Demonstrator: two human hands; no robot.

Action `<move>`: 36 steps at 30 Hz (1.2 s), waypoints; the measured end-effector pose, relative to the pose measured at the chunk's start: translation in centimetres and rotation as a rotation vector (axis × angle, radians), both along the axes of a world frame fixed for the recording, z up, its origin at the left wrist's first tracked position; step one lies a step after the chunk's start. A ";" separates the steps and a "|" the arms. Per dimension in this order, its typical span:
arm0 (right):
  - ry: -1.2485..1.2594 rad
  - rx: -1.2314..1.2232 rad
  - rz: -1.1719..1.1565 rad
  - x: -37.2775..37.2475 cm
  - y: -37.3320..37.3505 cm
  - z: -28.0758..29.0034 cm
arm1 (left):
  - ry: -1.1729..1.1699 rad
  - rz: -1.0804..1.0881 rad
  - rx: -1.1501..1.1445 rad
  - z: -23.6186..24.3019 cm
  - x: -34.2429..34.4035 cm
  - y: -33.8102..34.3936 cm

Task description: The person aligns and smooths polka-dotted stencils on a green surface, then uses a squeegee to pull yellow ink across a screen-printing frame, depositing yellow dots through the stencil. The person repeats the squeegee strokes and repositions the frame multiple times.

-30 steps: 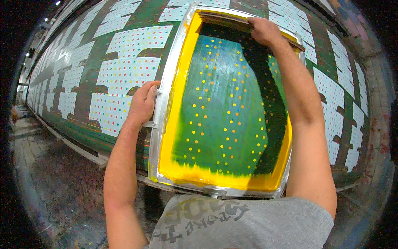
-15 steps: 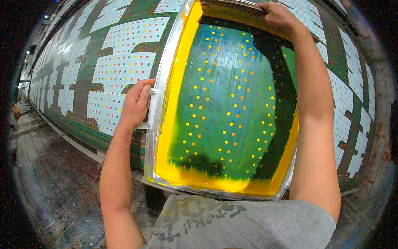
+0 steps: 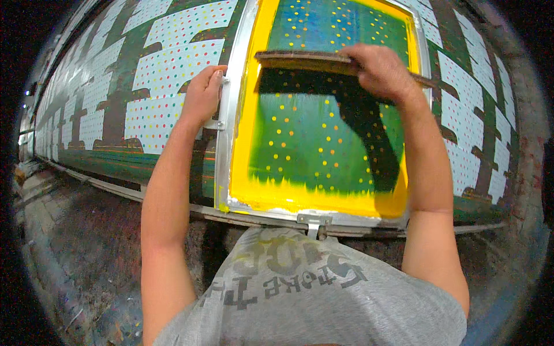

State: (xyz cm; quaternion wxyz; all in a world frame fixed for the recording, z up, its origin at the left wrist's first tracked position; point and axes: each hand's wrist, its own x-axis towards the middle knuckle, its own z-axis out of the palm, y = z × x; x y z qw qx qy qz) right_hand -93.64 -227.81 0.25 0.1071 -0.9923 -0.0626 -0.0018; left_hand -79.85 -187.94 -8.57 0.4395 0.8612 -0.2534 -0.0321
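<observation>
A screen printing frame [image 3: 226, 164] with silver metal edges lies on the long green table in front of me. Yellow ink [image 3: 271, 197] borders its green mesh [image 3: 297, 130], which shows rows of yellow and orange dots. My left hand [image 3: 203, 95] is closed at the small handle on the frame's left edge; the fingertips are partly hidden. Fingers wrapped over its top edge, my right hand [image 3: 382, 70] holds a long squeegee [image 3: 306, 60] crosswise over the mesh. The squeegee and my right arm cast a dark shadow below.
White cut fabric pieces [image 3: 153, 118] printed with coloured dots lie in rows to the left, and more pieces [image 3: 461, 109] lie to the right. A metal bracket [image 3: 314, 220] sits at the frame's near edge, by the table rail [image 3: 115, 189]. Stained floor [image 3: 86, 259] shows at lower left.
My right hand and the squeegee have come from the frame's far end toward me. The whole view has shifted, so the frame sits higher. My left hand stays at the handle.
</observation>
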 end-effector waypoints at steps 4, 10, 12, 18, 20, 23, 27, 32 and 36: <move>0.035 0.009 -0.013 -6.7 5.5 0.7 | 0.033 0.036 0.099 -0.6 0.8 0.2; 0.055 0.034 -0.086 -15.5 12.2 1.1 | -0.036 -0.012 0.079 -1.8 2.1 0.1; 0.020 0.065 -0.092 -18.0 14.1 1.0 | 0.007 -0.011 0.066 -2.0 2.3 0.0; -0.078 0.047 -0.089 -24.2 18.6 1.0 | -0.122 -0.018 0.120 -2.9 3.3 -0.3; -0.110 0.044 -0.095 -25.4 19.7 0.6 | -0.127 -0.012 0.149 -3.3 3.8 -0.4; -0.059 0.095 -0.099 -27.1 20.4 0.2 | -0.125 -0.006 0.191 -3.8 4.5 -0.2; -0.029 0.180 0.014 -28.3 19.6 -0.4 | -0.155 0.029 0.240 -3.3 4.4 0.1; -0.068 0.303 0.159 -30.8 16.5 -1.0 | -0.254 0.120 0.273 -1.5 2.6 0.4; -0.160 0.502 0.149 -34.0 10.8 -1.2 | -0.141 0.305 0.403 0.1 1.0 0.6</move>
